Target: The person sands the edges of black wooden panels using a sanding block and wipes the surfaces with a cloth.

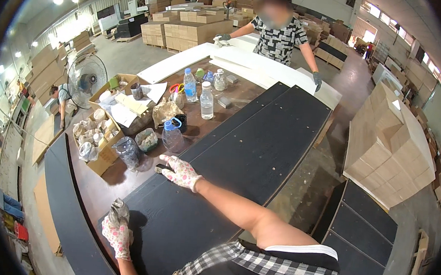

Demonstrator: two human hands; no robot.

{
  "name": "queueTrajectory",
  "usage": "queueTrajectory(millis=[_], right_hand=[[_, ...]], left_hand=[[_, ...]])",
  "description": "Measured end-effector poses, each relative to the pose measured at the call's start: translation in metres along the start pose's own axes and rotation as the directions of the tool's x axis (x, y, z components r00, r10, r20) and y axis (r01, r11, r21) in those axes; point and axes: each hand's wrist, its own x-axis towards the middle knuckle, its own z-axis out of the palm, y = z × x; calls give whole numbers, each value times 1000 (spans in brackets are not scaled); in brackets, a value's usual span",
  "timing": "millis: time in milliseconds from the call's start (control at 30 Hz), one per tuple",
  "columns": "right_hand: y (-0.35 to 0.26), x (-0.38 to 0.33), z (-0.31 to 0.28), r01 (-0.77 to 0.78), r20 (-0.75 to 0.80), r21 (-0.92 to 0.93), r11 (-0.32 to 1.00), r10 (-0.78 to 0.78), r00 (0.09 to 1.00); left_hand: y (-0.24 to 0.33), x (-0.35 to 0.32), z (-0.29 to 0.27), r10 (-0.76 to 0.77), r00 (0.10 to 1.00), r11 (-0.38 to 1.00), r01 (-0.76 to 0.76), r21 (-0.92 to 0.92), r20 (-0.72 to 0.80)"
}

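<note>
My left hand (117,237), in a white glove with pink dots, is closed round a crumpled grey rag (119,210) above the near left end of a black board (199,218). My right hand (182,173), gloved alike, reaches across to the board's far edge. Its fingers hold a small dark block (161,169), partly hidden by the glove. Another black board (262,122) with small pale marks lies on the table beyond. Close to my right hand stands a clear jug with a blue cap (172,136).
Bottles (207,102), a bag-lined cup (146,139) and a cardboard box of clutter (102,152) crowd the brown table (92,179). Across it, a gloved co-worker (278,39) handles white panels (251,63). A fan (87,79) stands left; stacked cartons (389,144) rise right.
</note>
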Motion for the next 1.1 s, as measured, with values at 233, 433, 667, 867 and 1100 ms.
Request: queueTrajectory(millis=[233, 433, 667, 867, 1100], right_hand=[[-30, 5, 51, 49, -9, -10, 999, -49, 999], [-78, 1, 77, 58, 2, 45, 997, -58, 998], [-60, 2, 94, 69, 0, 37, 997, -69, 998], [-60, -12, 74, 49, -25, 4, 999, -49, 999], [-29, -2, 62, 158, -154, 368, 917, -107, 982]], left_hand=[[-37, -18, -32, -22, 993, 998, 28, 54, -117], [-102, -24, -50, -58, 986, 988, 34, -152, -159], [-82, -31, -65, -24, 999, 823, 38, -567, 32], [-62, -18, -54, -134, 988, 953, 149, -266, 73], [-1, -14, -64, 202, 956, 977, -212, -24, -213]])
